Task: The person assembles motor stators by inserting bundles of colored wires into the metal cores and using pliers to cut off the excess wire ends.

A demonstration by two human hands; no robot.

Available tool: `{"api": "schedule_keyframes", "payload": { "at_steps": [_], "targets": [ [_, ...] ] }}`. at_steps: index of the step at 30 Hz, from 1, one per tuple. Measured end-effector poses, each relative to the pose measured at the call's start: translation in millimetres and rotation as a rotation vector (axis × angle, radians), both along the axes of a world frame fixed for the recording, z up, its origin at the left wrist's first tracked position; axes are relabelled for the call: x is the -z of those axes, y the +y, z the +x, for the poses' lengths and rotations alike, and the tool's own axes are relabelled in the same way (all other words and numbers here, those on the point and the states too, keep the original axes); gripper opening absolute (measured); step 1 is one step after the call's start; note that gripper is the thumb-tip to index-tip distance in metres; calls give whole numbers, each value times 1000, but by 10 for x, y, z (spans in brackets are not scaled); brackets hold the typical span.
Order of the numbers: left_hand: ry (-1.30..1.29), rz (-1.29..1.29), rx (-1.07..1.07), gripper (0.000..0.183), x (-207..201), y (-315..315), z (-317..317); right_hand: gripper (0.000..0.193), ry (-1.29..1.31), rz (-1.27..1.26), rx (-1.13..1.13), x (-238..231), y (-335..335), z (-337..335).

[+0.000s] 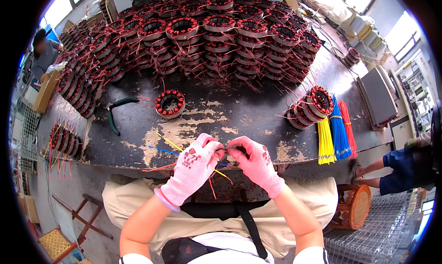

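Left hand (192,162) partly hides blue wire (162,150)

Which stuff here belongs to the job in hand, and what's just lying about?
Likely job:
yellow wire, blue wire, red wire by left hand
wire bundles
wound rings
green pliers, idle

Probably just about:
drum stool
woven chair

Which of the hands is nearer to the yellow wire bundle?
Right. The right hand is left of the yellow wire bundle; the left hand is farther left.
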State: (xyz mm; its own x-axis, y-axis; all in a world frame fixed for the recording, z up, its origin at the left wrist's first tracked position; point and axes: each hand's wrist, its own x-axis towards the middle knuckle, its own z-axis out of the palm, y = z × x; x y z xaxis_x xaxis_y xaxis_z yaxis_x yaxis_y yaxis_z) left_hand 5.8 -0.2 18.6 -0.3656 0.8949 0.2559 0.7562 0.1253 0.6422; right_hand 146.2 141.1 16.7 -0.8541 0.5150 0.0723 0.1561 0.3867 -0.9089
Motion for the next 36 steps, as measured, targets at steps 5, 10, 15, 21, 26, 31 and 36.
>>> {"api": "schedule_keyframes", "payload": {
  "at_steps": [5,10,15,21,26,31,36],
  "targets": [
    [-29,32,-1,18,36,1,8,13,51,172,-72,-52,84,-28],
    [58,107,34,19,137,2,-3,14,-40,44,-142,-97,153,-51],
    [113,103,88,19,118,62,-35,24,-171,-474,-138,154,341,-146],
    [43,54,99,16,120,70,-63,34,66,810,-83,-134,133,95],
    [16,34,115,16,65,60,-81,32,30,820,-238,95,227,14],
    [21,51,115,15,74,62,-74,25,-389,-634,-261,-67,300,-119],
    [-12,37,122,14,88,62,-77,21,-133,458,-251,-179,269,14]
  ]
}}
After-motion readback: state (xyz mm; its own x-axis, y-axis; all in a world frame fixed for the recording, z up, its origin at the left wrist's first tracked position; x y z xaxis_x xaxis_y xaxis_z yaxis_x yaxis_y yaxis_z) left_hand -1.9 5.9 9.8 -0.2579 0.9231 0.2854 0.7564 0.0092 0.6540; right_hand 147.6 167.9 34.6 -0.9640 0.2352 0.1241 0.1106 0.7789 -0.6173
